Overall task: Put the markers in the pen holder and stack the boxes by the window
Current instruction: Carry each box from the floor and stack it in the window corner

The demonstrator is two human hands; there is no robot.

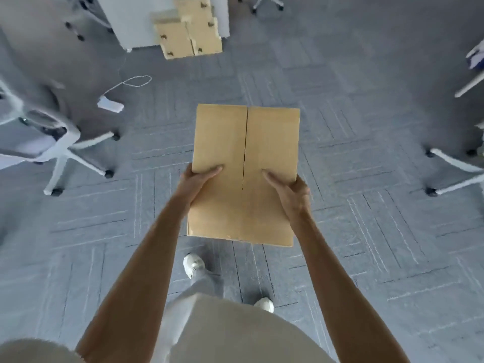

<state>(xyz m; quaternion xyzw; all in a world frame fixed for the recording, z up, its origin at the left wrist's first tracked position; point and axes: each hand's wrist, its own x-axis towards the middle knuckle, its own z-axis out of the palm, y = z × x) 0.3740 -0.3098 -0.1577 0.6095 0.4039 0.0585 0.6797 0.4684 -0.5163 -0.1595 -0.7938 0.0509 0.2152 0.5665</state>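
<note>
I hold a closed brown cardboard box (pixel 245 153) in front of me, above the grey carpet. Its top flaps meet in a seam down the middle. My left hand (pixel 196 183) grips its left edge with the thumb on top. My right hand (pixel 290 191) grips its right edge the same way. Far ahead, a stack of similar cardboard boxes (pixel 188 30) stands on the floor against a white cabinet (pixel 131 19). No markers or pen holder are in sight.
A white office chair (pixel 55 142) stands at the left, and more chair legs (pixel 455 169) reach in from the right. A white power adapter with its cord (pixel 111 104) lies on the carpet ahead left. My two white shoes (pixel 193 264) are below the box.
</note>
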